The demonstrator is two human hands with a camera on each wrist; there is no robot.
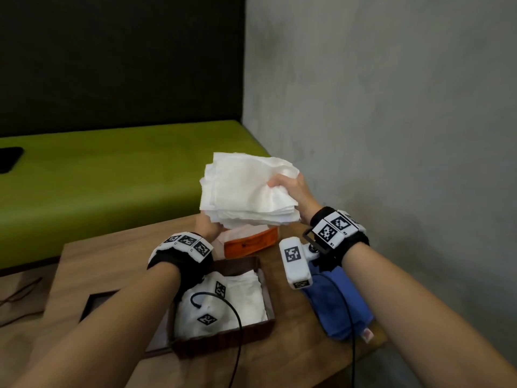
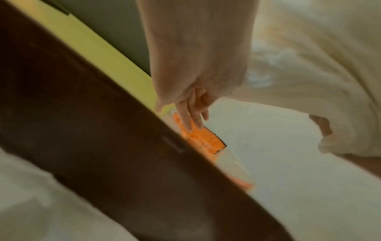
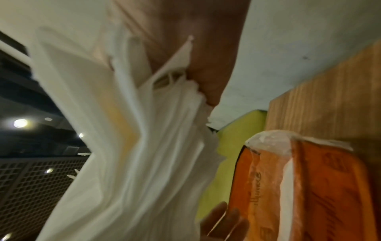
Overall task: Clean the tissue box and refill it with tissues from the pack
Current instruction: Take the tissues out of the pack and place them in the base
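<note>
I hold a thick stack of white tissues (image 1: 249, 189) up above the orange tissue pack (image 1: 251, 243). My right hand (image 1: 291, 189) pinches the stack's right edge, thumb on top. My left hand (image 1: 208, 226) is under the stack's lower left corner; in the left wrist view its fingers (image 2: 191, 117) lie straight beside the tissues (image 2: 309, 73). The brown tissue box (image 1: 264, 275) stands open on the wooden table just in front of the pack, with white tissues (image 1: 249, 298) inside. The right wrist view shows the stack (image 3: 134, 130) fanned out beside the pack (image 3: 309, 187).
A blue cloth (image 1: 335, 301) lies right of the box near the table's edge. A dark frame-like lid (image 1: 93, 302) lies on the left. A green bench (image 1: 112, 177) with a black phone (image 1: 8, 159) runs behind the table. A grey wall (image 1: 391, 107) stands close on the right.
</note>
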